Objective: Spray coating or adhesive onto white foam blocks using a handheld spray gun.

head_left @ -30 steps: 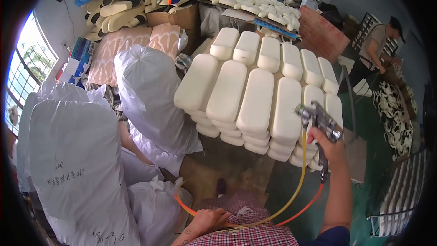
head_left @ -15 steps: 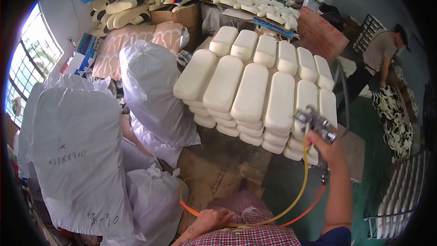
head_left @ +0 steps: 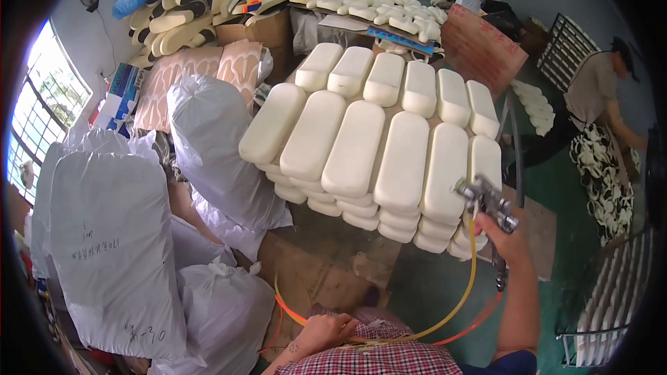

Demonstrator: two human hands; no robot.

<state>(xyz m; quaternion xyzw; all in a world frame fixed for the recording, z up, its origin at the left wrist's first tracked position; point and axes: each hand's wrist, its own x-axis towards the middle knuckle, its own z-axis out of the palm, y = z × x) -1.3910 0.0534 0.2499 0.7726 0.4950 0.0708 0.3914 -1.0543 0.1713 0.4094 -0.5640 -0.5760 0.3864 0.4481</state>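
Observation:
My right hand (head_left: 507, 237) is closed around the grip of a metal spray gun (head_left: 492, 207), held over the right end of the near row of cream foam pads (head_left: 358, 146). The pads are long, rounded blocks stacked in layers, with a second row behind. From the gun a yellow hose (head_left: 467, 298) and an orange hose (head_left: 472, 321) curve down toward my waist. There my left hand (head_left: 325, 330) has its fingers curled over both hoses, in front of a red checked cloth (head_left: 389, 361).
Stuffed white sacks (head_left: 114, 257) crowd the left side. Flat cardboard (head_left: 326, 271) lies on the floor before the stack. Behind it are a carton (head_left: 260, 38) and heaped foam pieces. At right, a person (head_left: 597, 90) bends over black-and-white pieces, near a metal rack (head_left: 604, 319).
The view has shifted, so the stack sits slightly further left and lower. The spray gun has moved a little right and down relative to the picture. The person at right has reached an arm forward.

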